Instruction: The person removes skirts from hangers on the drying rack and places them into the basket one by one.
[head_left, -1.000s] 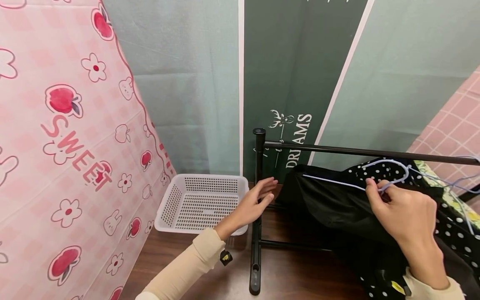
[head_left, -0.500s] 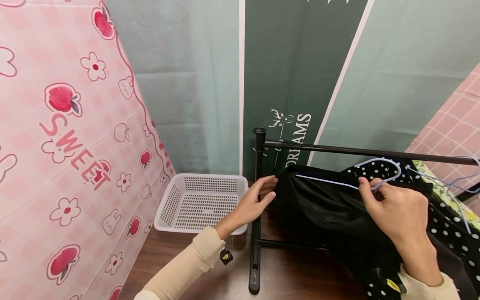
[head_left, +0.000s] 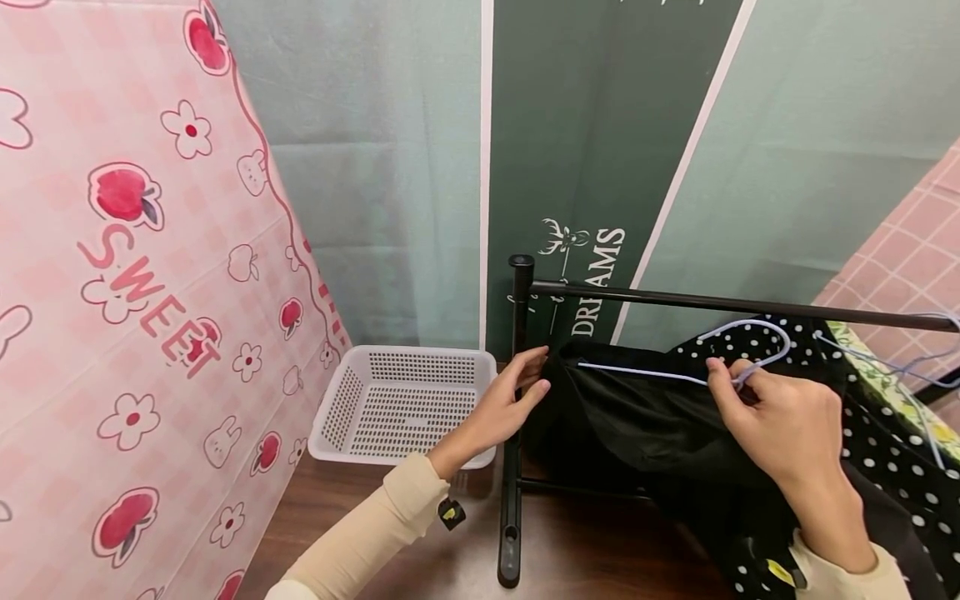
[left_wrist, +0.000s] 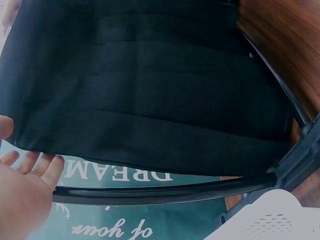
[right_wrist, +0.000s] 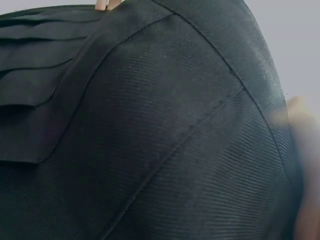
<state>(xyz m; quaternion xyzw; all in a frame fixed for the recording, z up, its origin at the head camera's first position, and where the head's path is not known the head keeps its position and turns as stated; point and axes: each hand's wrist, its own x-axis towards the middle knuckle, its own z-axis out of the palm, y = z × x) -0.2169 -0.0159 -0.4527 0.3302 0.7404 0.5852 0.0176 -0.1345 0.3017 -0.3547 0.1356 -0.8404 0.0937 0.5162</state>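
My right hand (head_left: 787, 450) pinches a light-blue hanger (head_left: 637, 370) near the base of its hook, below the rack's top bar. From this hanger hangs a black garment (head_left: 645, 429), whose flat pleats and stitched seams (right_wrist: 192, 130) fill most of the right wrist view. Beside the rack post, my left hand (head_left: 498, 408) has thumb and fingers spread at the garment's left edge. In the left wrist view, its fingertips (left_wrist: 50, 167) are by the black cloth's edge; whether they press it I cannot tell. A blurred part of the right hand (right_wrist: 305, 165) shows at the right wrist view's side.
The black clothes rack (head_left: 705, 302) spans the right side, with its post (head_left: 512, 500) on the floor. Polka-dot clothing (head_left: 888, 442), a yellow-green floral garment (head_left: 858, 354) and another pale-blue hanger (head_left: 937, 354) are to the right. A white slotted basket (head_left: 405, 408) sits left of the post.
My right hand has carried the hanger and black garment to the left, bringing the garment's edge up to my left hand. The left hand has stayed nearly in place.
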